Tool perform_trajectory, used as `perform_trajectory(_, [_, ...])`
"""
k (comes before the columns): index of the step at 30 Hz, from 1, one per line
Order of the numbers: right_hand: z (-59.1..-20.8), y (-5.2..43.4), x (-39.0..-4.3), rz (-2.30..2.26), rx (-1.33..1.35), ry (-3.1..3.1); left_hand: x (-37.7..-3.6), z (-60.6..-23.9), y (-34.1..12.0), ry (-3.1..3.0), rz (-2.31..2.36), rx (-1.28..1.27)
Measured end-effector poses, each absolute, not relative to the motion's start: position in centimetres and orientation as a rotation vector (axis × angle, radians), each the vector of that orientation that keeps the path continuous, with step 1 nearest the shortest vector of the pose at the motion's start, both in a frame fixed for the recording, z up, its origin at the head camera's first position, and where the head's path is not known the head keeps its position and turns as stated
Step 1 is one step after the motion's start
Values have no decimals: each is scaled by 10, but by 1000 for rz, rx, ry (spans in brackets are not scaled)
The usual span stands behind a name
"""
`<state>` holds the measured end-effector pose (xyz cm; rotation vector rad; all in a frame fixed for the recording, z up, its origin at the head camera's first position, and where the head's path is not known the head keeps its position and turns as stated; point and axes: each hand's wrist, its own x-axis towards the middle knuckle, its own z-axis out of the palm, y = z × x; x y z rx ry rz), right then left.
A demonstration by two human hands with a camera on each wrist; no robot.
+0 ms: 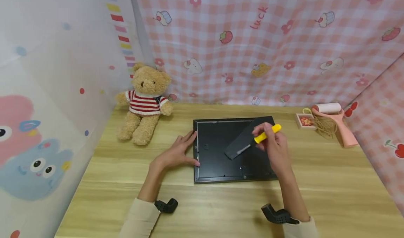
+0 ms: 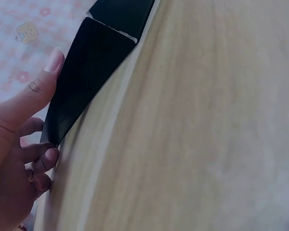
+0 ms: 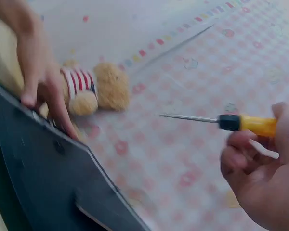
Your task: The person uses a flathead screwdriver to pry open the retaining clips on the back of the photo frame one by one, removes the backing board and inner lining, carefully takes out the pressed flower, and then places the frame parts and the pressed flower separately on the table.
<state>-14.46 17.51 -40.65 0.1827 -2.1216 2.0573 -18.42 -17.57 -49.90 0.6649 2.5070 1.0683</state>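
A black picture frame (image 1: 217, 136) lies back side up on the wooden table, its stand leg (image 1: 241, 139) slanting across the backing. My left hand (image 1: 176, 153) rests at the frame's left edge, thumb and fingers spread along it. In the left wrist view the thumb (image 2: 36, 89) lies against the frame's side. My right hand (image 1: 275, 146) grips a screwdriver (image 3: 257, 126) by its yellow handle, above the right half of the frame. The metal shaft points down and left, overlapping the stand leg in the head view; in the right wrist view its tip is bare.
A teddy bear (image 1: 148, 103) in a striped shirt sits at the back left. At the back right are a small box (image 1: 305, 121), a bundle of twine (image 1: 325, 127), a white roll (image 1: 328, 107) and a pink forked object (image 1: 347, 131). Patterned cloth (image 1: 227, 55) hangs behind the table.
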Motion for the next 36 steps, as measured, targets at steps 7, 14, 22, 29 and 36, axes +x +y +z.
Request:
perform_trajectory(7, [-434, 152, -153, 2397, 418, -1844, -188, -515, -168, 2486, 1088, 654])
perform_trajectory(14, [-458, 137, -161, 2461, 300, -1875, -191, -520, -171, 2517, 1088, 658])
perform_trajectory(22, [-477, 125, -164, 2413, 260, -2239, -188, -507, -172, 2514, 1096, 638])
perform_trajectory(29, [-485, 113, -162, 2355, 270, -2391, -187, -505, -173, 2501, 1126, 633])
perform_trajectory(36, [-487, 103, -162, 2430, 169, -2330, -189, -509, -175, 2490, 1154, 630])
